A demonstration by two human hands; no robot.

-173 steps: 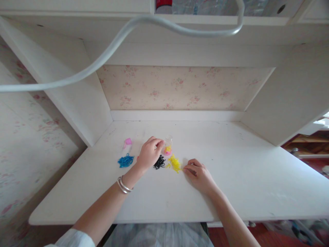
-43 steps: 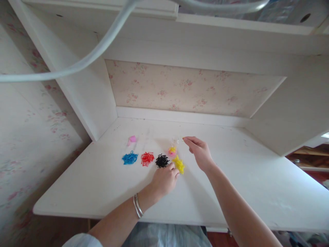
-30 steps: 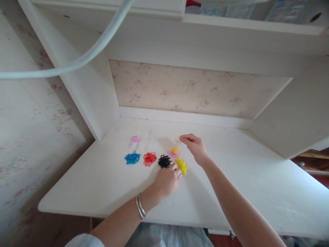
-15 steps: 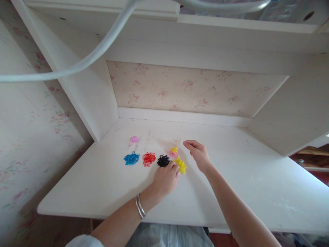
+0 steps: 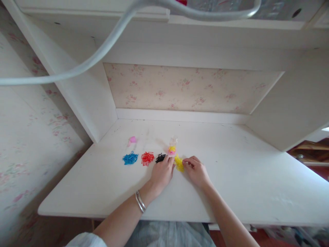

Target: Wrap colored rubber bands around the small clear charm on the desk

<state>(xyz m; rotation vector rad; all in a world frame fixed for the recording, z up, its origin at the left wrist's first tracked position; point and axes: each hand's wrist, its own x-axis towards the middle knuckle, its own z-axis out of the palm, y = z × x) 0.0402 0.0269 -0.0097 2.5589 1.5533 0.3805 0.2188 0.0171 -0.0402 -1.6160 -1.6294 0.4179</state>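
My left hand (image 5: 162, 170) rests between the black rubber bands (image 5: 160, 158) and the yellow rubber bands (image 5: 179, 163), partly covering the black heap. Its fingers are curled together just below a small clear container (image 5: 172, 144) with yellow and pink contents; whether they touch it, or what they hold, is hidden. On the right edge of the yellow heap, my right hand (image 5: 197, 170) has thumb and fingers pinched together. Anything between those fingertips is too small to make out.
Further left lie a heap of red rubber bands (image 5: 147, 158) and one of blue rubber bands (image 5: 130, 158). Behind the blue ones is a small pink object (image 5: 132, 140). A white cable or tube (image 5: 102, 48) crosses the upper view. White shelf panels enclose the white desk (image 5: 102, 192).
My right hand has come down and left, from beside the clear container to the yellow rubber bands. My left hand has shifted slightly left and away from me, and the view has moved a little.
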